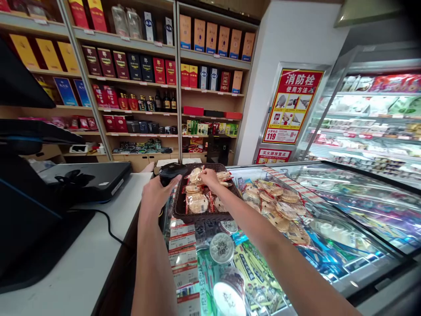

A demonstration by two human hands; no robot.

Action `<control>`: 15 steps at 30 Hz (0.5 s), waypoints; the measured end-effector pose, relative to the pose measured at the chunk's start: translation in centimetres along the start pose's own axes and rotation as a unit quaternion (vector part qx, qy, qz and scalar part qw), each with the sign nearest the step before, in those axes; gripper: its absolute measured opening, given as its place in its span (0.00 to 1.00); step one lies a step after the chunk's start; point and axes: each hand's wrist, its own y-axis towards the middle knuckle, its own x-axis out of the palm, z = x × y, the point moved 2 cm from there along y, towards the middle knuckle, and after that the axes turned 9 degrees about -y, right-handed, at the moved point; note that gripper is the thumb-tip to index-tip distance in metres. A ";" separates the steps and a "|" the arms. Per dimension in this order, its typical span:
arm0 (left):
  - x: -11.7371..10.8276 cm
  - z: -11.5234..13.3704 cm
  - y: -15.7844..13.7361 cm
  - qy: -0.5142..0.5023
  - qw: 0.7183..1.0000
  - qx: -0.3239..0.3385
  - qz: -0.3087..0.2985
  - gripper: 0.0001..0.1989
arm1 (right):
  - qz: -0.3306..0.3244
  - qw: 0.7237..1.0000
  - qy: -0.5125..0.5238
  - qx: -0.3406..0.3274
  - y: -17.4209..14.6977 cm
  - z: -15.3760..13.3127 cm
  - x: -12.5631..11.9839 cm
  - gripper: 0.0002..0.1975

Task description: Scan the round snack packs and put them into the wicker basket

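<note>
On the left is a white counter (pixel 72 276) with a big black machine (pixel 29 219) and a flat black box (pixel 95 175) near its far end. Just past the counter's right edge is the left hand (pixel 156 193). Its thumb is by a small black thing (pixel 171 171), but most fingers are hidden, so I cannot tell if it grips. Next, a brown basket (pixel 204 216) sits on the freezer's glass top (pixel 335 186), close to the left edge. Round snacks in clear packs fill it. The right hand (pixel 209 177) is closed, pinching a snack pack (pixel 195 175) near the basket's back edge. To the right, more packs (pixel 279 206) lie in a pile on the glass, just beside the basket.
</note>
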 end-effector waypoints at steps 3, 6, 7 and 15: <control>1.0 1.3 -0.4 0.009 0.999 0.026 -0.018 0.27 | 0.028 0.998 -0.020 0.053 -1.7 1.8 -4.4 0.09; 2.8 3.0 -1.0 0.000 0.997 0.055 -0.061 0.28 | 0.059 0.995 0.053 0.068 -4.5 4.3 -10.5 0.12; 3.6 3.6 -1.3 -0.011 0.994 0.064 -0.082 0.28 | 0.065 0.992 0.081 0.071 -5.7 5.2 -12.5 0.13; 11.9 8.0 -5.3 -0.025 0.949 0.161 -0.271 0.25 | 0.089 0.964 0.223 0.117 -13.5 12.7 -22.1 0.17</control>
